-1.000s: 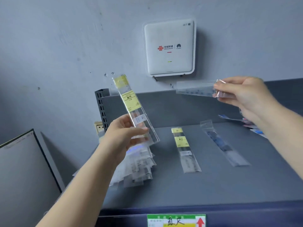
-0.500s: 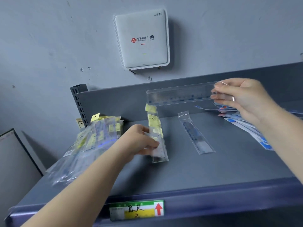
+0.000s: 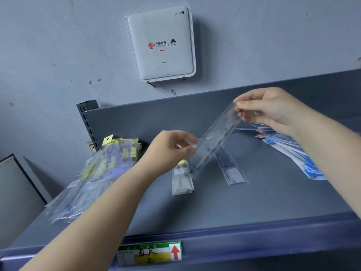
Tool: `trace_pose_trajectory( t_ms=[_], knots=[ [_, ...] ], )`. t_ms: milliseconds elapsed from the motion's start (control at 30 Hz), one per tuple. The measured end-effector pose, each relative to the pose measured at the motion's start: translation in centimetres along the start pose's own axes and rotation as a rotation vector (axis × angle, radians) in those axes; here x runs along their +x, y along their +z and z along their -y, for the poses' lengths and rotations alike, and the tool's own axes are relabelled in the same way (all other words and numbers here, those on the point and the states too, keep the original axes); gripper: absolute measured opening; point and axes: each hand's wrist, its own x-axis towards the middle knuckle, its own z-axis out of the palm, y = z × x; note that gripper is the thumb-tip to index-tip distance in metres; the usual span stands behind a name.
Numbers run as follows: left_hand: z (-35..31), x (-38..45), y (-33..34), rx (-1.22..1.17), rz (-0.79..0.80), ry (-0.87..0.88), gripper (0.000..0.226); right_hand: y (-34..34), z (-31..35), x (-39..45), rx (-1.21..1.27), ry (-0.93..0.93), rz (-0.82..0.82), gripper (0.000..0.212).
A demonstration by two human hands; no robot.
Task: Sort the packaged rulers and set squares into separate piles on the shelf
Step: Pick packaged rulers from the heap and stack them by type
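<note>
A clear packaged ruler (image 3: 214, 139) slants above the grey shelf (image 3: 263, 202). My right hand (image 3: 267, 108) pinches its upper end and my left hand (image 3: 173, 147) pinches its lower part between thumb and fingers. Below them a yellow-labelled ruler pack (image 3: 182, 180) lies flat on the shelf, and a clear blue-printed ruler pack (image 3: 230, 169) lies to its right. A mixed heap of packaged items (image 3: 93, 173) spreads over the shelf's left end. A fan of blue-and-white packs (image 3: 293, 149) lies at the right, partly under my right forearm.
A white WiFi box (image 3: 162, 44) hangs on the wall above the shelf's back panel. A perforated metal upright (image 3: 88, 124) stands at the back left. A green-yellow price label (image 3: 150, 253) sits on the shelf's front lip. A grey board (image 3: 17, 188) leans at far left.
My left hand let go of the yellow-labelled ruler pack on the shelf and rose to take the lower end of the clear ruler. My right hand tilted that ruler from level to slanted.
</note>
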Motion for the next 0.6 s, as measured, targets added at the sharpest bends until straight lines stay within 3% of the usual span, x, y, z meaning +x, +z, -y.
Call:
trace_pose_trajectory(
  t_ms=[33,133,200,300,467,533,600],
  knots=[
    [-0.2,0.1,0.2,-0.108,0.048,-0.005,0.011,0.3,-0.1,0.3,0.008,0.000,-0.015,0.012],
    [-0.9,-0.1,0.3,-0.386,0.191,-0.065,0.028,1.1,-0.2,1.0,-0.041,-0.012,-0.003,0.012],
    [-0.9,0.1,0.2,-0.414,0.261,-0.079,0.031,1.4,-0.4,1.5,-0.077,-0.007,0.012,0.012],
    [-0.9,0.1,0.8,-0.363,0.330,-0.086,0.010,2.1,-0.4,2.2,-0.048,0.002,-0.008,0.015],
    [-1.4,0.8,2.3,-0.599,0.299,-0.285,0.005,3.4,-1.7,2.8,-0.177,0.099,-0.111,0.083],
    [-1.3,1.3,3.0,-0.670,0.258,-0.326,0.008,3.4,-2.2,2.3,-0.308,0.201,0.006,0.075],
    [-1.2,1.9,3.6,-0.654,0.250,-0.332,0.010,3.4,-2.8,1.8,-0.361,0.293,0.166,0.050]
  ],
)
